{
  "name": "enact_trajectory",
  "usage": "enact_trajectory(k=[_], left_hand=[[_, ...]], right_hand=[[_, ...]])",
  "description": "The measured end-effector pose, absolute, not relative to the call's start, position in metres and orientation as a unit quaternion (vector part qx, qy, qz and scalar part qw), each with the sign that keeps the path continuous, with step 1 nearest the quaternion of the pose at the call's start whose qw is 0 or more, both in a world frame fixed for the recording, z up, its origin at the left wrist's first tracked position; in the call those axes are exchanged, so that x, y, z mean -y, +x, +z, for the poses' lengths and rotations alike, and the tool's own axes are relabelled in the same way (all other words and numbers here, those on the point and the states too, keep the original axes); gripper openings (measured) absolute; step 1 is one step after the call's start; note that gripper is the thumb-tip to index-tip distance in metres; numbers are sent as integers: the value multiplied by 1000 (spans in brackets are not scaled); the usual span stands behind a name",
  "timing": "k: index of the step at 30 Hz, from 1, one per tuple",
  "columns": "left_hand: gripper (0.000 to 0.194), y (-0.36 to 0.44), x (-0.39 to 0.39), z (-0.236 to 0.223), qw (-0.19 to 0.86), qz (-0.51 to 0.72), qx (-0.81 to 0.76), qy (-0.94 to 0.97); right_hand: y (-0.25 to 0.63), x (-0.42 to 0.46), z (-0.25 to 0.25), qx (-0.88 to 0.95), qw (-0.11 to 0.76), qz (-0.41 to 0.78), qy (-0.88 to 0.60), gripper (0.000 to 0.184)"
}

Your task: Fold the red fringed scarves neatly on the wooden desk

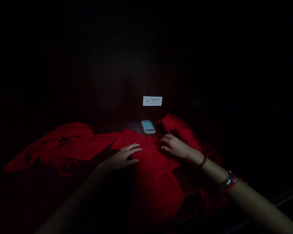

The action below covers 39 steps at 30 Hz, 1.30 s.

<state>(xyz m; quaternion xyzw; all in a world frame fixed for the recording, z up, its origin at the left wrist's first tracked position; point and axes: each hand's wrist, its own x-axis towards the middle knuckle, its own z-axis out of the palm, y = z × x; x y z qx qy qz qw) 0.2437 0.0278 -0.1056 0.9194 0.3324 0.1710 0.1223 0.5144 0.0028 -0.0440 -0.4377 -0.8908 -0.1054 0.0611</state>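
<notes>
A red cloth (153,162) is spread in front of me, its near part hanging down toward the bottom of the view. My left hand (127,156), with a ring on one finger, lies on the cloth's left part, fingers stretched and apart. On the upper right of the cloth rests my right hand (174,147), its fingers slightly bent and the thumb apart from them. Neither hand visibly grips the fabric. Just beyond the cloth lies a phone (148,127) with a lit, blurred screen.
Crumpled red fabric (65,141) with fringe-like strands lies at the left. More bunched red fabric (179,128) is at the right, beside my right forearm. A white wall socket (152,101) shows behind the phone. Surroundings are very dark, so edges are hard to make out.
</notes>
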Motion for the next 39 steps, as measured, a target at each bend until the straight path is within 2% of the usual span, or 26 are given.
enact_trajectory(k=[2,4,9,13,17,25,28,31,34,36,39], left_hand=[[42,238,-28,-111,146,164,-337,915],[36,235,-34,-117,156,199,-349,902],[30,234,-54,-127,167,313,-403,844],[30,233,-61,-132,217,358,-449,790],[29,233,-63,-133,217,367,-457,781],[23,236,-70,-129,204,345,-473,785],[23,234,-66,-126,170,335,-466,801],[27,234,-57,-120,92,331,-453,822],[31,240,-44,-117,36,325,-439,837],[35,248,-37,-118,31,293,-421,858],[48,258,-31,-123,64,165,-401,899]], right_hand=[[492,34,-63,923,108,-33,-367,34],[478,65,-79,935,111,-4,-336,35],[467,86,-97,929,110,-48,-350,27],[445,70,-94,934,103,-135,-315,25],[420,63,-98,944,61,-198,-256,20],[430,67,-97,962,81,-116,-235,21],[427,68,-94,956,93,-81,-264,23],[426,66,-91,942,139,-51,-302,26],[440,55,-94,898,178,-44,-399,40],[455,44,-101,863,160,-26,-478,49],[474,29,-115,842,115,35,-525,58]])
